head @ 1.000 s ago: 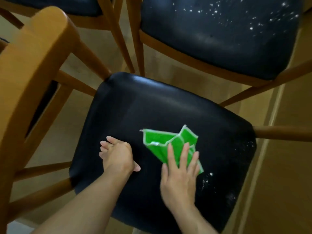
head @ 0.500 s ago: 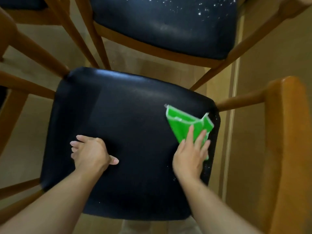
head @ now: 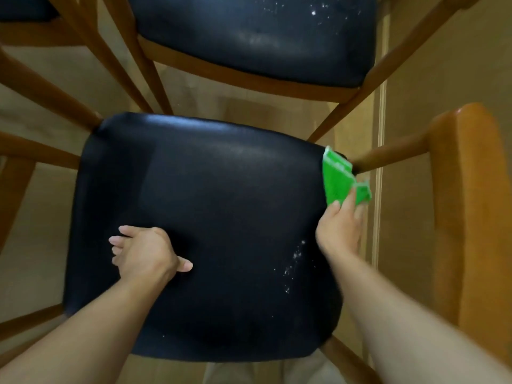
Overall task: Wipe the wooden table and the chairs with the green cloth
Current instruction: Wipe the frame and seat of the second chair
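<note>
Two chairs in view, neither finished. Near chair's black seat (head: 199, 217) looks mostly clean; a trail of white specks (head: 293, 261) remains near its right side, just inboard of the right hand (head: 339, 234). That hand presses the folded green cloth (head: 336, 181) with flat fingers at the seat's right edge, cloth partly overhanging toward the wooden armrest rail (head: 388, 159). Left hand (head: 144, 253) rests loosely curled on the seat, holding nothing, likely bracing. Far chair seat (head: 257, 40) has white specks scattered over its upper right, so it looks unwiped. Wooden frames: can't tell if wiped. Table isn't in view, status unknown. My estimate: early to mid task.
</note>
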Tool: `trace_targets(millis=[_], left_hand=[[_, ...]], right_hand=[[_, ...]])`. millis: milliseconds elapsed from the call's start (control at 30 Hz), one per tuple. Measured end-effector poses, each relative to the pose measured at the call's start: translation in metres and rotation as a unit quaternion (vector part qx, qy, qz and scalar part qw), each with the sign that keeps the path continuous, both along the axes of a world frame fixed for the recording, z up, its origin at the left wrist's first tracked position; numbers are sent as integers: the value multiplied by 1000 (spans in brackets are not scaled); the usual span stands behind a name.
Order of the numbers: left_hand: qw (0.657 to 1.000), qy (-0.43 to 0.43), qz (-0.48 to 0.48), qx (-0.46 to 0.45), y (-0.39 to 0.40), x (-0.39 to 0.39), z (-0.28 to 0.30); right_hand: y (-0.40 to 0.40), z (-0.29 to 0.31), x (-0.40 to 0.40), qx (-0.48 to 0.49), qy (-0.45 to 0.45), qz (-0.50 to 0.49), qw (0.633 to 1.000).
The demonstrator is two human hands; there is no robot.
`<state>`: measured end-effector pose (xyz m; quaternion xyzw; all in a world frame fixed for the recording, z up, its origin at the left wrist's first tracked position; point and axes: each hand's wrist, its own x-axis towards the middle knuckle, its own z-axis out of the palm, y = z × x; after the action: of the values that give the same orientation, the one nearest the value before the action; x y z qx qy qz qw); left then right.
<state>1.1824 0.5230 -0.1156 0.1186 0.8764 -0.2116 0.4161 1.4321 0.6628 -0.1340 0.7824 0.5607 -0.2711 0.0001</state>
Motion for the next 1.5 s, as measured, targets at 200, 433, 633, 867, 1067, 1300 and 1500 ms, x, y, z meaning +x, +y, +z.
trace_targets(millis=[200, 433, 633, 867, 1067, 1300, 1500], left_hand=[[1000, 9, 1, -1, 0, 2, 0], [1000, -1, 17, -17, 4, 0, 0], [1000, 1, 15, -23, 6, 1, -1], [1000, 20, 9, -17, -1, 1, -5], [1000, -7, -19, 11, -11, -1, 9], [977, 66, -22, 203, -48, -4, 28], [945, 134, 54, 295, -65, 7, 37]], right_hand=[[-167, 13, -21, -90, -62, 120, 987], [-48, 5, -1, -25, -46, 176, 983], [-25, 4, -5, -23, -50, 136, 989], [-200, 12, -25, -150, -31, 341, 928], [-71, 3, -19, -25, -57, 418, 906], [-42, -3, -89, 45, -69, 375, 924], [-183, 3, -66, 16, 29, 665, 746]])
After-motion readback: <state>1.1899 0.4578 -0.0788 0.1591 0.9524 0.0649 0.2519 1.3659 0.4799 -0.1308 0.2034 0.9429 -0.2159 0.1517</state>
